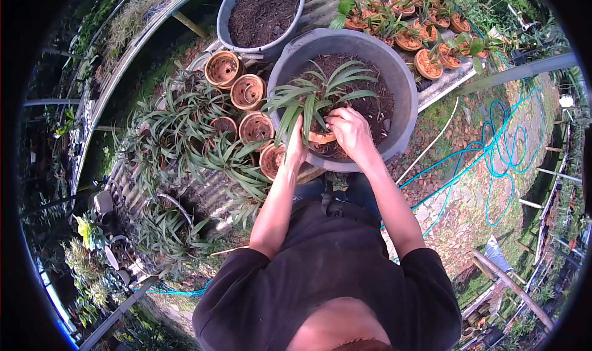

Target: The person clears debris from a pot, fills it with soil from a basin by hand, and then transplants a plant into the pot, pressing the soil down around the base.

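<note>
A strappy-leaved green plant stands in a small terracotta pot, held over the near side of a large grey tub with dark potting soil in it. My left hand grips the pot's left side, its fingers partly covered by hanging leaves. At the pot's right rim, near the base of the plant, is my right hand. Its fingers are curled inward and pressed together; whatever they pinch is hidden.
Several terracotta pots stand left of the tub, beside a mass of similar leafy plants. A second grey tub of soil sits behind. Small potted plants crowd the back right. A turquoise hose lies on the ground.
</note>
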Demonstrator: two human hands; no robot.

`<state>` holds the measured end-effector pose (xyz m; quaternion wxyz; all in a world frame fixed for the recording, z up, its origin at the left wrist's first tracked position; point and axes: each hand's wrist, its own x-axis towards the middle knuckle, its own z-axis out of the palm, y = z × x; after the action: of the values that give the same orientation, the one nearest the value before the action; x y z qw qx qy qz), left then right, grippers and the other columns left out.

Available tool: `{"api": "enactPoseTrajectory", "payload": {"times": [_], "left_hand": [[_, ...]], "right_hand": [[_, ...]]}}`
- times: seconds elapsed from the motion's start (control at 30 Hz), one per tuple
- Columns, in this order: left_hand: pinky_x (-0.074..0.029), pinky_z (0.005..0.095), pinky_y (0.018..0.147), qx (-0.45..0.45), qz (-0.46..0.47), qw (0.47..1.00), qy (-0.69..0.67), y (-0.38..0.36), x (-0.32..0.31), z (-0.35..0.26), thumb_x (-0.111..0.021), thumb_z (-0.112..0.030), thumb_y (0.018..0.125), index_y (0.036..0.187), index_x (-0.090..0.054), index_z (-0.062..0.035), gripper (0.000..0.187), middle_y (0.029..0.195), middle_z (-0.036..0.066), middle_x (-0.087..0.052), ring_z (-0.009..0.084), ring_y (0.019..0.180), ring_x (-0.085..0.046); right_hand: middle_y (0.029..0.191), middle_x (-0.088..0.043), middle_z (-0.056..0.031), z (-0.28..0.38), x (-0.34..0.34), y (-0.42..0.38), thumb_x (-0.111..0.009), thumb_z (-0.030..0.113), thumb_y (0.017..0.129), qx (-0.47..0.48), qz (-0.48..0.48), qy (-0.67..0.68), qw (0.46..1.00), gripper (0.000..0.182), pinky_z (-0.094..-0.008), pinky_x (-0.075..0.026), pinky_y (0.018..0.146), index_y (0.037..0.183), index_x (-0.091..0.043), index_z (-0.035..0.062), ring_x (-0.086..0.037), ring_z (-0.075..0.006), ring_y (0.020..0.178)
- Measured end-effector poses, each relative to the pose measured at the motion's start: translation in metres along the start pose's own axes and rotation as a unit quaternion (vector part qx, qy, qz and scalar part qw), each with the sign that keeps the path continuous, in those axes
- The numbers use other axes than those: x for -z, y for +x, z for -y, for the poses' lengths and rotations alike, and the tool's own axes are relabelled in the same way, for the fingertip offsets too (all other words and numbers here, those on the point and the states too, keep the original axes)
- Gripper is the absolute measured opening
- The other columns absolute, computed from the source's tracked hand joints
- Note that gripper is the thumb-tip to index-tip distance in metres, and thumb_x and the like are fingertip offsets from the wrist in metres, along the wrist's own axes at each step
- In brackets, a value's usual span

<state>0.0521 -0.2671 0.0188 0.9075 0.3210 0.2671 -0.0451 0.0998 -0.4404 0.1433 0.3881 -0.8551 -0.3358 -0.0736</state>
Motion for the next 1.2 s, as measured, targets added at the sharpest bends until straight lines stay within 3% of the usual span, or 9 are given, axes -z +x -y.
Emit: {"api": "enactPoseTrajectory", "payload": {"times": [0.13, 0.27, 0.37, 0.73, 0.87, 0.9, 1.0, 1.13, 1.2], "left_hand": [[-0.053, 0.0537, 0.095, -0.027, 0.009, 0.997, 0.07, -0.001, 0.014, 0.006, -0.05, -0.058, 0.099, 0.143, -0.048, -0.013, 0.063, 0.136, 0.009, -0.059, 0.0265, 0.122, -0.06], [-0.055, 0.0522, 0.092, -0.075, 0.007, 0.995, 0.071, 0.023, 0.037, 0.027, -0.05, -0.057, 0.1, 0.141, -0.049, -0.0143, 0.06, 0.133, 0.007, -0.06, 0.0251, 0.119, -0.062], [-0.06, 0.0305, 0.068, -0.046, 0.02, 0.998, 0.033, -0.002, 0.002, -0.004, -0.053, -0.051, 0.101, 0.134, -0.054, -0.0132, 0.05, 0.114, 0.004, -0.067, 0.0158, 0.099, -0.069], [-0.062, 0.0332, 0.068, -0.053, 0.004, 0.993, 0.101, -0.014, -0.011, -0.008, -0.051, -0.055, 0.101, 0.13, -0.056, -0.0126, 0.052, 0.118, 0.005, -0.065, 0.0171, 0.093, -0.07], [-0.057, 0.0325, 0.085, -0.041, -0.033, 0.996, 0.065, -0.016, -0.014, -0.012, -0.054, -0.05, 0.102, 0.143, -0.05, -0.0122, 0.056, 0.124, 0.004, -0.062, 0.0135, 0.106, -0.063], [-0.056, 0.0327, 0.086, -0.047, -0.01, 0.997, 0.068, -0.019, -0.018, -0.016, -0.055, -0.05, 0.102, 0.143, -0.049, -0.012, 0.056, 0.124, 0.004, -0.061, 0.0137, 0.107, -0.063], [-0.054, 0.0332, 0.091, -0.061, 0.061, 0.993, 0.078, -0.026, -0.026, -0.02, -0.056, -0.048, 0.101, 0.145, -0.048, -0.0115, 0.057, 0.125, 0.003, -0.061, 0.0146, 0.11, -0.062], [-0.051, 0.0335, 0.095, -0.08, 0.138, 0.983, 0.089, -0.034, -0.04, -0.029, -0.057, -0.047, 0.101, 0.146, -0.047, -0.0109, 0.058, 0.127, 0.004, -0.06, 0.0154, 0.113, -0.06], [-0.05, 0.0336, 0.096, -0.071, 0.128, 0.987, 0.071, -0.042, -0.043, -0.024, -0.057, -0.046, 0.101, 0.146, -0.046, -0.0106, 0.058, 0.128, 0.004, -0.059, 0.0156, 0.114, -0.059]], "right_hand": [[0.091, -0.067, -0.0126, 0.007, -0.003, 0.001, -0.069, -0.007, 0.076, 0.014, -0.022, 0.011, 1.0, 0.022, -0.0406, -0.053, 0.079, 0.097, -0.072, -0.0028, -0.064, -0.0315, 0.086], [0.092, -0.063, -0.0133, 0.005, -0.011, 0.0, -0.069, -0.005, 0.076, 0.007, 0.005, -0.007, 1.0, 0.026, -0.0409, -0.051, 0.08, 0.102, -0.072, -0.0017, -0.062, -0.0314, 0.088], [0.098, -0.061, -0.0105, 0.011, -0.002, -0.002, -0.071, 0.004, 0.079, -0.006, 0.023, -0.049, 0.999, 0.026, -0.0412, -0.047, 0.08, 0.105, -0.074, 0.0026, -0.058, -0.0292, 0.092], [0.131, -0.054, -0.0227, 0.005, 0.002, -0.017, -0.07, 0.024, 0.089, 0.024, -0.013, -0.089, 0.996, 0.027, -0.0447, -0.045, 0.1, 0.106, -0.075, 0.0049, -0.054, -0.0386, 0.119], [0.133, -0.052, -0.0226, -0.01, -0.005, -0.024, -0.073, 0.021, 0.088, -0.147, -0.109, 0.032, 0.983, 0.033, -0.0475, -0.044, 0.101, 0.114, -0.068, 0.0021, -0.053, -0.0398, 0.12], [0.139, -0.048, -0.0233, -0.014, -0.008, -0.025, -0.077, 0.024, 0.086, -0.178, -0.114, 0.077, 0.974, 0.062, -0.0473, -0.042, 0.107, 0.138, -0.051, 0.0024, -0.052, -0.0388, 0.125], [0.151, -0.04, -0.0199, -0.026, -0.021, -0.021, -0.08, 0.011, 0.086, -0.271, 0.01, 0.299, 0.915, 0.094, -0.0388, -0.036, 0.115, 0.156, -0.018, -0.0004, -0.043, -0.0266, 0.138], [0.149, -0.043, -0.0148, -0.025, -0.025, -0.031, -0.077, -0.008, 0.081, -0.249, -0.044, 0.598, 0.761, 0.097, -0.037, -0.036, 0.114, 0.157, -0.018, 0.0042, -0.045, -0.0214, 0.136], [0.145, -0.046, -0.013, -0.025, -0.035, -0.033, -0.077, -0.008, 0.08, -0.262, -0.054, 0.48, 0.835, 0.094, -0.0368, -0.037, 0.113, 0.156, -0.023, 0.0057, -0.046, -0.0214, 0.134]]}}
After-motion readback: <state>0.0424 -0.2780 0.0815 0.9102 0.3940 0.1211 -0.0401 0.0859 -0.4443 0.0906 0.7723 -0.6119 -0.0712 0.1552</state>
